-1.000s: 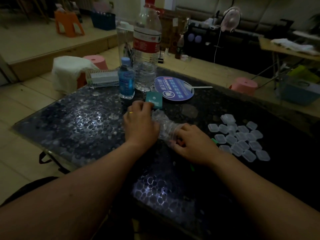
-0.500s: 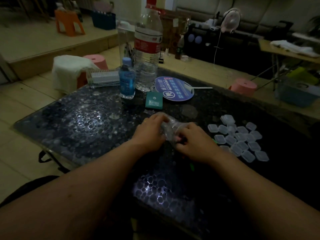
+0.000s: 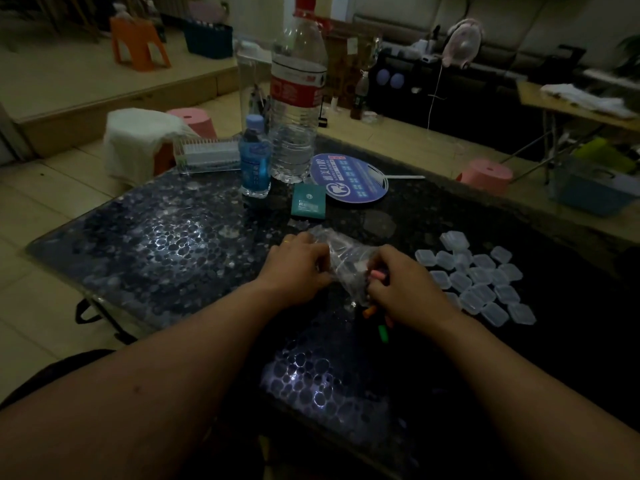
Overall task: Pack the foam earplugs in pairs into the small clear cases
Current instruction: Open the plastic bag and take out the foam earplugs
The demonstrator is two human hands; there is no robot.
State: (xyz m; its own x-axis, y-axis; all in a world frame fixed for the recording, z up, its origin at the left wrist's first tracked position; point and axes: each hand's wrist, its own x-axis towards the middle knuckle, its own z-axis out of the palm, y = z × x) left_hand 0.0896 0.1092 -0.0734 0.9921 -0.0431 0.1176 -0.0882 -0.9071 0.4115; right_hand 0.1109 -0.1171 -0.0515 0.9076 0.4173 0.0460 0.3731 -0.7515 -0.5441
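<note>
A crinkly clear plastic bag (image 3: pixel 346 258) is gripped by the left hand (image 3: pixel 294 268), likely to steady it, while a pink foam earplug (image 3: pixel 377 273) is pinched at its mouth by the right hand (image 3: pixel 405 289), with small clear square cases (image 3: pixel 481 282) kept ready just right of that hand.

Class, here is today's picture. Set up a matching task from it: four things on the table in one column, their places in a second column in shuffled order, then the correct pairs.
Things
1. clear plastic bag
2. small clear cases
3. green earplug
4. round blue fan

Places
A. far part of the table, right of the large bottle
B. held between the left hand and right hand
C. loose on the table, on the near side of the right hand
D. clustered to the right of the right hand

Pairs: 1-B, 2-D, 3-C, 4-A
</note>
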